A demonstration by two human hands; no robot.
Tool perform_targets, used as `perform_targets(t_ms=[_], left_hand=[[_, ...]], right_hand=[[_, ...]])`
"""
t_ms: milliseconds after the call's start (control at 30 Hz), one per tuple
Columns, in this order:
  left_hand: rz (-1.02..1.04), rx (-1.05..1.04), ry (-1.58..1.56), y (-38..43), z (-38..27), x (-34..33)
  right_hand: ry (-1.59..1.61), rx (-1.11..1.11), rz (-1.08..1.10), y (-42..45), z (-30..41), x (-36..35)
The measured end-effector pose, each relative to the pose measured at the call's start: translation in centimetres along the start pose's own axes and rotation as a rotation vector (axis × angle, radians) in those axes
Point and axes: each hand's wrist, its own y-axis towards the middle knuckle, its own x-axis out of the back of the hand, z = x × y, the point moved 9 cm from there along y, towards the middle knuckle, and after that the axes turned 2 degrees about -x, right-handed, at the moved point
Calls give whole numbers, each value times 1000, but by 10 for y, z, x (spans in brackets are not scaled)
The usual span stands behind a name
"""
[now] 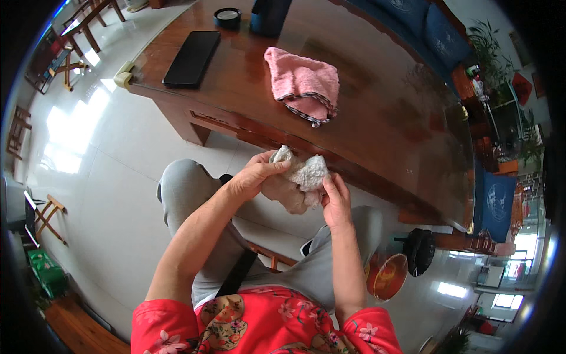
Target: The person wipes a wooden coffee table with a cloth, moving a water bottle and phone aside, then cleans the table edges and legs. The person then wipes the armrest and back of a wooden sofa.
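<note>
My left hand (256, 174) grips the left side of a bunched, off-white cloth (308, 173), thumb on top. The fingers of my right hand (337, 197) pinch its right edge. The cloth has a rough, towel-like texture, and its lower part hangs loosely between my hands, above my lap and just in front of the table edge. On the wooden table (376, 132), beyond my hands, lies a folded pink towel (305, 79) with a dark-and-white patterned trim. Parts of my fingers are hidden behind the cloth.
A black smartphone (191, 59) lies at the table's left, near a round dark container (227, 18) and a dark blue object (269, 17). The near corner has a pale guard (124, 75). A red bucket (388, 276) and a black bag (419, 252) stand right of my legs.
</note>
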Motion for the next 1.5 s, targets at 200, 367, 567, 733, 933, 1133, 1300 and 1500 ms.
perform_targets(t_ms=[200,367,567,733,933,1133,1300,1500], left_hand=[[-61,78,-157,10,11,-3],[-60,167,-111,14,21,-4],[180,292,147,5,41,-17],[106,177,32,16,32,-24],[61,183,-147,8,21,-26],[37,191,-95,18,43,-23],[91,176,-1,13,37,-20],[98,206,-16,16,49,-29]], right_hand=[[-53,67,-10,2,-14,32],[92,130,6,0,-4,29],[88,-33,-51,1,-16,28],[-88,-178,-276,0,-46,51],[-122,-262,-195,-2,-69,60],[-155,-135,-335,-17,-72,59],[-217,-102,-340,-21,-63,50],[15,-112,91,-15,-76,16]])
